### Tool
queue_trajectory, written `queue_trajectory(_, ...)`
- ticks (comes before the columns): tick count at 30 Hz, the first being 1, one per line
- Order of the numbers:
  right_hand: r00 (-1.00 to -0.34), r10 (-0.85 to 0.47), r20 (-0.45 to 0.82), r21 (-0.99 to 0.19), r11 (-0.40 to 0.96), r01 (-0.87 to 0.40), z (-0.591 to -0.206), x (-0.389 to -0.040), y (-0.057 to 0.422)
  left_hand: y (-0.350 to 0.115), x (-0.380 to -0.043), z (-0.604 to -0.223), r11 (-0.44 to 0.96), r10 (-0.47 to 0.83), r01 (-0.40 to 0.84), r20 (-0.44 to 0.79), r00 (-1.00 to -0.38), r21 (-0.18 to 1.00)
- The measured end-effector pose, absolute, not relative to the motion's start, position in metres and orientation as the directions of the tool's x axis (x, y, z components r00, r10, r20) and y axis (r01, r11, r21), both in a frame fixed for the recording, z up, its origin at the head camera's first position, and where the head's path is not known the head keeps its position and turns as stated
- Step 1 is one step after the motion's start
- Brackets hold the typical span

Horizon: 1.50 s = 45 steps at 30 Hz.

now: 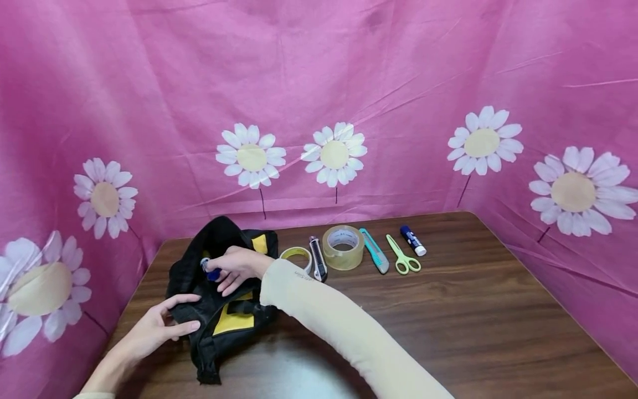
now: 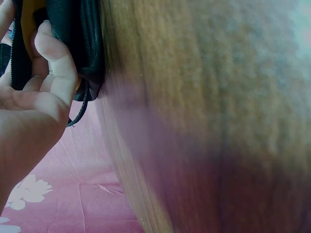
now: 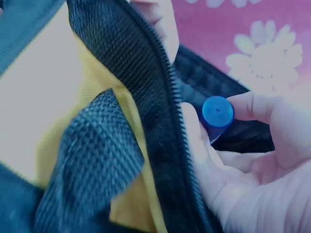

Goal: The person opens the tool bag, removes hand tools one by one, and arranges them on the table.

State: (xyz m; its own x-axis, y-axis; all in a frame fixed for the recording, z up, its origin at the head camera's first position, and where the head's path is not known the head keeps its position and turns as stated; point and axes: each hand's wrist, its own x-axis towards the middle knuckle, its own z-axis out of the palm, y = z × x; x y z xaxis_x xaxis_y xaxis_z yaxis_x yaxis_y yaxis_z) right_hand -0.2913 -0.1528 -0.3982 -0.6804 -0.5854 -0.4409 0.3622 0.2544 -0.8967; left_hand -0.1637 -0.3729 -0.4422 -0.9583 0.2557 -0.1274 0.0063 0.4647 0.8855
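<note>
A black bag point(image 1: 226, 346) with yellow panels lies on the left part of the table, its zippered mouth spread. My left hand point(image 1: 154, 330) grips the bag's near left edge; in the left wrist view, the fingers point(image 2: 56, 53) curl at the zippered opening. Over the bag's mouth, my right hand point(image 1: 239, 266) pinches a small blue glue stick point(image 1: 213, 274) between thumb and fingers. The right wrist view shows the round blue end of this glue stick point(image 3: 217, 111) close beside the zipper point(image 3: 177, 97). Part of its body is hidden by the fingers.
Right of the bag, a row on the wooden table point(image 1: 448, 321) holds a narrow tape roll point(image 1: 310, 260), a dark box cutter point(image 1: 318, 259), a wide clear tape roll point(image 1: 349, 259), a teal box cutter point(image 1: 375, 252), green scissors point(image 1: 401, 256) and another glue stick point(image 1: 412, 239). Pink flowered cloth point(image 1: 299, 83) hangs behind.
</note>
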Motion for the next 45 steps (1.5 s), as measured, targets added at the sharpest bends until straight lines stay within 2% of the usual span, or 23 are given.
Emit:
queue_trajectory(8, -0.560, -0.745, -0.362, -0.920, 0.188, 0.344, -0.379, -0.289, -0.113, -0.373, -0.164, -0.442, 0.477, 0.250, 0.025, -0.109, -0.962, 0.878)
queue_trajectory(13, -0.518, -0.809, -0.279, -0.934, 0.104, 0.341, -0.366, -0.287, -0.088, -0.371, -0.162, -0.443, 0.471, 0.253, 0.022, -0.111, -0.961, 0.882)
queue_trajectory(20, -0.536, -0.828, -0.163, -0.944, -0.026, 0.328, -0.349, -0.286, -0.048, -0.370, -0.164, -0.443, 0.474, 0.245, 0.041, -0.087, -0.966, 0.880)
queue_trajectory(28, -0.519, -0.851, -0.075, -0.951, -0.095, 0.294, -0.337, -0.292, 0.000, -0.371, -0.163, -0.443, 0.495, 0.238, 0.019, -0.114, -0.965, 0.868)
queue_trajectory(34, -0.586, -0.810, -0.017, -0.964, -0.143, 0.225, -0.329, -0.295, 0.034, -0.375, -0.161, -0.443, 0.514, 0.228, 0.008, -0.127, -0.965, 0.858)
queue_trajectory(45, -0.665, -0.747, -0.003, -0.990, -0.090, 0.105, -0.325, -0.299, 0.113, -0.372, -0.163, -0.443, 0.510, 0.236, 0.001, -0.138, -0.962, 0.860)
